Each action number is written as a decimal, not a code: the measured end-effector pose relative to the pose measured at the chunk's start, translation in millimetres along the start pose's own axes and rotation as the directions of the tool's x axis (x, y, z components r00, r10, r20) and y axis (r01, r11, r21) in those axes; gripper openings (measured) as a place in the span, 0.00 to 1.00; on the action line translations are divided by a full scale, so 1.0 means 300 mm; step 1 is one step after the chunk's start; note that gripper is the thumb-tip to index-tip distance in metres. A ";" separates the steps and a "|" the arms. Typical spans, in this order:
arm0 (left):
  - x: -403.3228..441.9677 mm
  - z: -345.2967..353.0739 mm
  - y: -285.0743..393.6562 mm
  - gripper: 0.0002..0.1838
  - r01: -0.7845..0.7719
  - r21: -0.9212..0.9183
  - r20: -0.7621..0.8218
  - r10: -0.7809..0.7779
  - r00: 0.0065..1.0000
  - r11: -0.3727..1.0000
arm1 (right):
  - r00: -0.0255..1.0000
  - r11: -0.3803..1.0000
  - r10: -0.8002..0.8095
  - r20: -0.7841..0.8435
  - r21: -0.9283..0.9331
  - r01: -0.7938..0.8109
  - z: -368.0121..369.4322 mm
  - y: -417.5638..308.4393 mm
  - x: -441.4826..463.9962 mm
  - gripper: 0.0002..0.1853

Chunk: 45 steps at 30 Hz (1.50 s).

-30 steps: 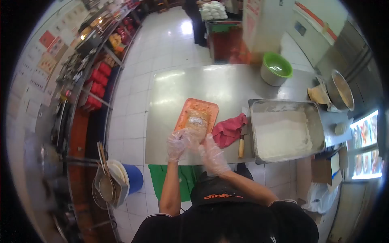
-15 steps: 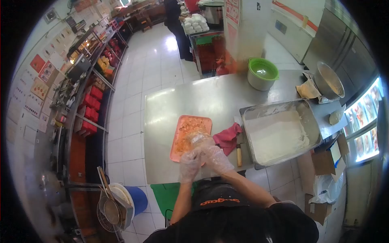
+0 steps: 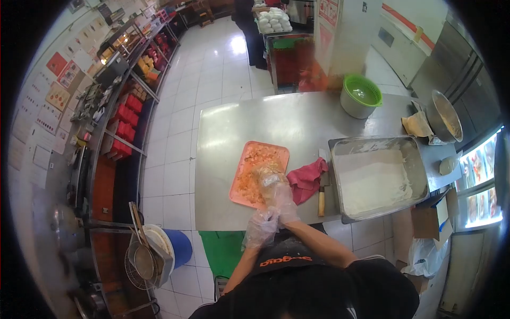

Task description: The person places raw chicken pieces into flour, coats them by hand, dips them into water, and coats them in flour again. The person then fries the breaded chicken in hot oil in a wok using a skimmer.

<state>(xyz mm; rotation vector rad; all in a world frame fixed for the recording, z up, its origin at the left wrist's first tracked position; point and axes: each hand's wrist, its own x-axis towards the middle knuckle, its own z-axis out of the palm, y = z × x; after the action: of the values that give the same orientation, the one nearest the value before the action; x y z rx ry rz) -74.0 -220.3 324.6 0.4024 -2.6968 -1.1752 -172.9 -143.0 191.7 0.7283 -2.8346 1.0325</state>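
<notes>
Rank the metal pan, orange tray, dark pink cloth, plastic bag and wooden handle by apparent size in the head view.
1. Metal pan
2. Orange tray
3. Dark pink cloth and plastic bag: unranked, since the bag is partly covered
4. Wooden handle

Dressed in black shirt (image 3: 308, 292), short sleeves (image 3: 374, 274) edged with thin white trim (image 3: 372, 258). Covered in front by dark apron (image 3: 297, 251), printed across with bold orange lettering (image 3: 286, 261). Fitted on left hand (image 3: 262, 222) and right hand (image 3: 286, 206) with clear plastic gloves (image 3: 259, 234), thin, crinkled, shiny in places, baggy toward cuffs.
</notes>
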 end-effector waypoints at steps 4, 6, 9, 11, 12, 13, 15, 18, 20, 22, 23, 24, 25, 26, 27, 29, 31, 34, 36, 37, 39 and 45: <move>-0.024 -0.029 0.009 0.10 0.067 -0.009 0.168 -0.064 0.984 0.998 | 0.985 0.995 -0.048 -0.168 -0.098 0.031 0.020 0.016 0.040 0.23; -0.059 0.002 -0.029 0.12 0.148 -0.343 0.104 -0.120 0.987 0.928 | 0.997 0.997 -0.014 -0.074 0.075 0.019 -0.086 -0.030 0.060 0.25; -0.083 0.111 -0.202 0.16 0.286 -0.544 0.035 -0.319 0.947 0.789 | 1.000 0.976 -0.026 0.013 0.215 0.023 -0.047 0.036 0.069 0.28; -0.065 0.125 -0.219 0.18 0.402 -0.588 0.066 -0.454 0.889 0.702 | 0.998 0.968 -0.063 0.016 0.243 0.057 -0.012 0.090 0.060 0.30; -0.038 0.107 -0.228 0.19 0.495 -0.626 0.090 -0.575 0.813 0.603 | 0.982 0.980 -0.189 0.003 -0.055 0.189 -0.002 0.098 0.039 0.30; 0.012 -0.016 -0.087 0.20 0.583 -0.367 0.142 -0.576 0.805 0.725 | 0.943 0.887 -0.331 0.023 -0.334 0.320 0.017 0.096 0.038 0.31; 0.059 0.042 -0.132 0.23 0.565 -0.571 0.201 -0.566 0.799 0.596 | 0.928 0.929 -0.362 -0.084 0.055 0.367 -0.170 -0.061 0.090 0.32; 0.137 0.109 -0.207 0.21 0.421 -0.384 0.102 -0.415 0.904 0.822 | 0.941 0.911 -0.338 0.011 0.256 0.324 -0.232 -0.168 0.077 0.27; 0.140 0.139 -0.197 0.22 0.576 -0.368 0.084 -0.591 0.802 0.730 | 0.930 0.934 -0.334 0.153 0.185 0.305 -0.161 -0.123 0.060 0.22; 0.143 0.169 -0.186 0.24 0.661 -0.499 0.074 -0.732 0.677 0.561 | 0.911 0.949 -0.313 0.268 0.113 0.293 -0.154 -0.079 0.102 0.17; 0.115 0.106 -0.123 0.24 0.706 -0.542 0.127 -0.787 0.604 0.455 | 0.895 0.954 -0.299 0.331 0.097 0.283 -0.168 -0.065 0.121 0.15; 0.089 0.041 -0.063 0.24 0.740 -0.578 0.177 -0.833 0.525 0.343 | 0.883 0.953 -0.302 0.359 0.082 0.292 -0.171 -0.053 0.136 0.12; 0.134 0.239 -0.180 0.25 0.596 -0.755 0.155 -0.809 0.567 0.274 | 0.873 0.955 -0.291 0.391 0.059 0.292 -0.174 -0.034 0.159 0.10; 0.176 0.426 -0.291 0.25 0.413 -0.895 0.132 -0.783 0.608 0.170 | 0.863 0.954 -0.285 0.416 0.037 0.297 -0.162 -0.019 0.178 0.08; 0.216 0.600 -0.393 0.26 0.223 -0.973 0.109 -0.755 0.647 0.051 | 0.850 0.950 -0.288 0.440 0.020 0.311 -0.134 -0.012 0.187 0.06; 0.133 0.298 -0.237 0.26 0.315 -0.947 0.259 -0.721 0.643 -0.059 | 0.825 0.925 -0.330 0.459 -0.019 0.381 -0.043 -0.009 0.187 0.05; 0.084 0.106 -0.148 0.27 0.353 -0.918 0.378 -0.659 0.650 -0.179 | 0.825 0.802 -0.486 0.287 -0.228 0.552 0.066 -0.018 0.174 0.09; 0.122 0.174 -0.182 0.28 0.316 -0.896 0.443 -0.573 0.689 -0.313 | 0.762 0.868 -0.292 0.578 -0.174 0.464 0.158 0.125 0.227 0.10; 0.150 0.207 -0.193 0.28 0.286 -0.880 0.461 -0.537 0.707 -0.379 | 0.770 0.896 -0.270 0.578 -0.143 0.421 0.051 0.066 0.249 0.09; 0.164 0.215 -0.193 0.28 0.272 -0.874 0.464 -0.523 0.715 -0.404 | 0.771 0.897 -0.272 0.576 -0.138 0.419 0.031 0.048 0.258 0.09; 0.173 0.221 -0.196 0.29 0.249 -0.862 0.469 -0.511 0.720 -0.441 | 0.772 0.902 -0.274 0.573 -0.127 0.413 0.003 0.021 0.271 0.09; 0.174 0.233 -0.202 0.31 0.204 -0.829 0.482 -0.481 0.732 -0.521 | 0.769 0.910 -0.269 0.580 -0.109 0.400 -0.058 -0.003 0.288 0.10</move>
<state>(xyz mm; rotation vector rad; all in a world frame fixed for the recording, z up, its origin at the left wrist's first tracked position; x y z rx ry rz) -131.1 -227.9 235.2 1.0493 -0.1979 -2.7676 -251.3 -168.8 222.1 1.6719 -2.9942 0.4756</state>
